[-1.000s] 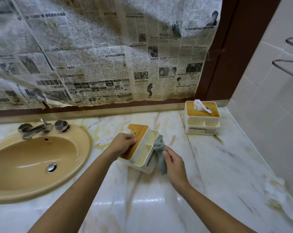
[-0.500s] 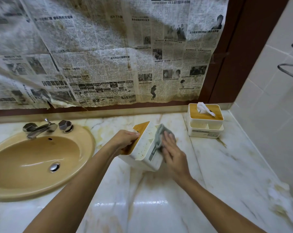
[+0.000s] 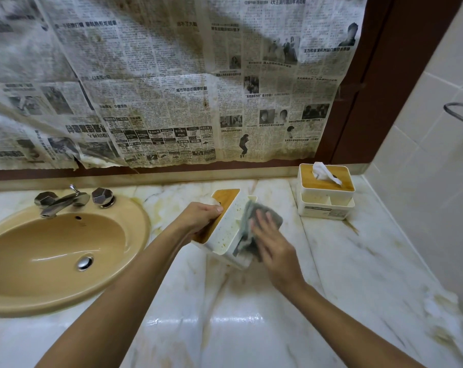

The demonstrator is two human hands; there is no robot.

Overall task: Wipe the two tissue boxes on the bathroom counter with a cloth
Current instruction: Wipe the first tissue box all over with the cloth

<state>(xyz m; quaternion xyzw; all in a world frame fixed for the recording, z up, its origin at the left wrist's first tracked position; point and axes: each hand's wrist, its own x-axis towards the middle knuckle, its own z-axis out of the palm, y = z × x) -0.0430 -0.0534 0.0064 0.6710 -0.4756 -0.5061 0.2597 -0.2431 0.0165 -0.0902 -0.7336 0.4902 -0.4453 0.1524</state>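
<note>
While one is tipped up and the other stands level, two tissue boxes show to the right of the oval beige ceramic basin (image 3: 142,227).
Tilted box (image 3: 225,235): one white plastic tissue box with a tan wooden lid, just right of the basin. It is raised at an angle with the lid turned towards the basin, and brownish specks mark its upturned white side.
Upright box (image 3: 324,208): one more white plastic box with a tan wooden lid, farther right of the basin, standing by the back ledge. One white tissue (image 3: 324,173) pokes from its lid.
Cloth (image 3: 268,216): one grey cloth, spread on the side of the tilted box that faces away from the basin.
Left hand (image 3: 198,221): fingers curled over the lid edge, gripping the tilted box on its basin side.
Right hand (image 3: 274,248): fingers stretched out flat and slightly spread, pressing the cloth against the tilted box; the hand is blurred.
Counter (image 3: 251,328): pale veined marble around the basin, with yellow-brown stains right of it.
Taps: one chrome spout (image 3: 60,204) between two faceted chrome knobs (image 3: 103,197), at the basin's back rim.
Wall: stained newspaper sheets (image 3: 172,88) hang above the basin.
</note>
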